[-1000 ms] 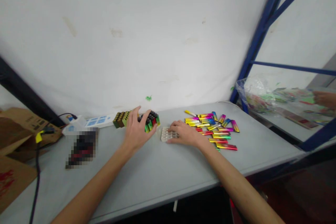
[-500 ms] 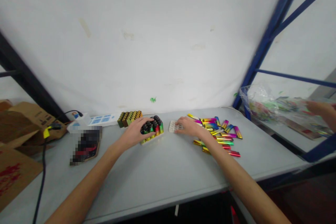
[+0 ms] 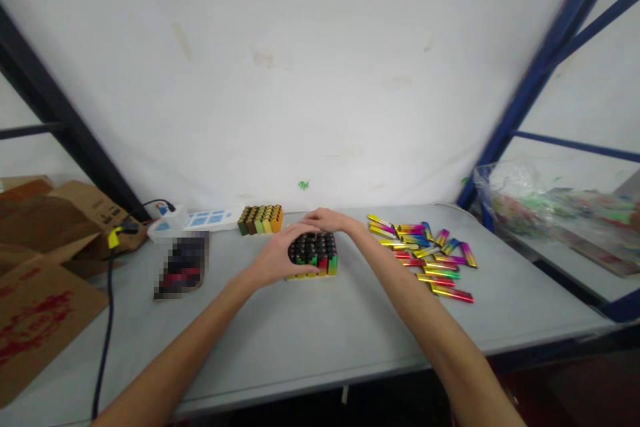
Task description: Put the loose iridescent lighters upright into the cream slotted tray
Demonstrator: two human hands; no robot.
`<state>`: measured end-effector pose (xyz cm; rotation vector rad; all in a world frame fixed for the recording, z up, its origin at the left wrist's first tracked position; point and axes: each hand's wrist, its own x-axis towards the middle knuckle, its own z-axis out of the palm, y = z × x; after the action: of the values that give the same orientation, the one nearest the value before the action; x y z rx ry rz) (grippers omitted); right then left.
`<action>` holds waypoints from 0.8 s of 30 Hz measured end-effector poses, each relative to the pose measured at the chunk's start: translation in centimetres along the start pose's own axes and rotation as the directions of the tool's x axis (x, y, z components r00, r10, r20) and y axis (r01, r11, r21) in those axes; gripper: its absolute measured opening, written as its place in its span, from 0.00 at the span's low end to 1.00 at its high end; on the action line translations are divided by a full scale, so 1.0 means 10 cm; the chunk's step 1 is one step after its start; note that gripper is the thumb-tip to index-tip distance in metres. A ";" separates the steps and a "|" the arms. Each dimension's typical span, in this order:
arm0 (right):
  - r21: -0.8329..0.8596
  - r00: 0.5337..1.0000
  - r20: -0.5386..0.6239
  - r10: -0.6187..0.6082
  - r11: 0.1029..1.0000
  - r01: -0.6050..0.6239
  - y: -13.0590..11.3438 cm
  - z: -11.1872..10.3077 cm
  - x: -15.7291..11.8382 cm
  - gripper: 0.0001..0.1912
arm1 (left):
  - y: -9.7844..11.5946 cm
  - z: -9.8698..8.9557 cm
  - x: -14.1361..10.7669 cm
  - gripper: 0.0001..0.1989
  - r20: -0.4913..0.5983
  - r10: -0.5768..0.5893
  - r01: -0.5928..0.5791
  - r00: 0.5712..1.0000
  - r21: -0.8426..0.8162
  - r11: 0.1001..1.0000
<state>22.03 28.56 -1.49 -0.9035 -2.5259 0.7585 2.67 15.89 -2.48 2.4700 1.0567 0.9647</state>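
A block of upright lighters with black tops (image 3: 325,255) stands in a pale tray on the grey table (image 3: 320,327). My left hand (image 3: 283,255) is wrapped round its left side, thumb along the front and fingers behind. Behind the block, my right hand (image 3: 327,219) has its fingers bent over the back edge; what they hold, if anything, is hidden. Loose shiny lighters in gold, red, blue and purple (image 3: 440,265) lie to the right of my right forearm. The pale tray with pits seen earlier does not show.
A second block of green and yellow lighters (image 3: 261,220) stands at the back beside a white power strip (image 3: 215,217). A blurred dark object (image 3: 184,265), cardboard boxes (image 3: 47,307) and a cable are left. Plastic bags (image 3: 530,197) lie right, behind a blue frame.
My right hand has left the empty pitted tray's spot and moved to behind the black-topped block. That block, with my left hand on it, has turned straighter. Another person's hand at far right is gone.
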 end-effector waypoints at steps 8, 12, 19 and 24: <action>0.189 0.985 -0.108 -0.135 0.970 0.154 -0.53 -0.19 -0.54 0.31 | -0.17 -0.11 -0.04 0.63 0.043 -0.036 0.033 0.998 0.064 0.997; -0.089 0.997 -0.059 -0.056 0.995 0.051 -0.85 -0.02 -0.79 0.46 | -0.34 -0.36 -0.10 0.65 0.078 -0.104 0.102 0.992 0.023 0.994; -0.448 0.998 -0.014 -0.069 0.893 0.055 -0.97 0.29 -0.76 0.33 | -0.38 -0.61 -0.11 0.59 0.069 -0.166 0.157 0.984 0.121 0.980; -0.497 0.998 -0.001 -0.070 0.866 0.060 -0.93 0.29 -0.81 0.35 | -0.31 -0.54 -0.07 0.54 0.158 -0.099 0.078 0.982 0.133 0.988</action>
<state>22.14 16.07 0.51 -0.9605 -2.7678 0.0611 -3.00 17.53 -0.35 2.5269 1.1944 0.6732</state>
